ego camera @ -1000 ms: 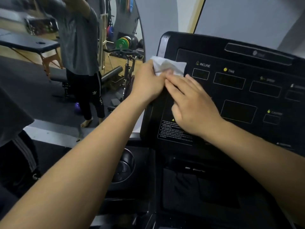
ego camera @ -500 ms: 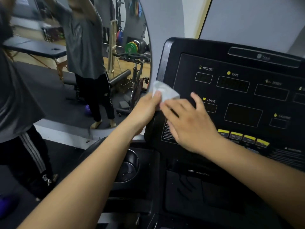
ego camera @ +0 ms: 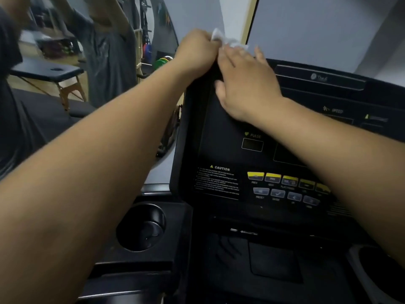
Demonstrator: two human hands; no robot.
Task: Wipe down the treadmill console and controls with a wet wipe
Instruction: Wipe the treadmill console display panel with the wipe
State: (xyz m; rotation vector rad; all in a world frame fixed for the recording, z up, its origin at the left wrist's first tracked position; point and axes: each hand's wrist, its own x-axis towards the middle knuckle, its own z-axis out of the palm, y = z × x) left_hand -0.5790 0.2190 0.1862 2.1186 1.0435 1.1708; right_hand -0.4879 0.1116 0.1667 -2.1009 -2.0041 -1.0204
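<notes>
The black treadmill console [ego camera: 221, 132] fills the right half of the head view, with yellow and grey buttons [ego camera: 285, 185] low on its face. A crumpled white wet wipe [ego camera: 228, 41] sits at the console's top left corner. My left hand [ego camera: 197, 48] is closed on the wipe's left end at that corner. My right hand [ego camera: 243, 82] lies on the upper left of the panel with its fingers spread, the fingertips pressing the wipe's right part. Most of the wipe is hidden behind both hands.
A cup holder [ego camera: 140, 229] is sunk in the tray below the console's left side; another cup holder [ego camera: 377, 268] shows at the lower right. A wall mirror [ego camera: 92, 69] at left reflects a person, a massage table and gym weights.
Both hands have carried the wipe up from the console's lower left edge to its top left corner. The view has tilted down, bringing the buttons into sight.
</notes>
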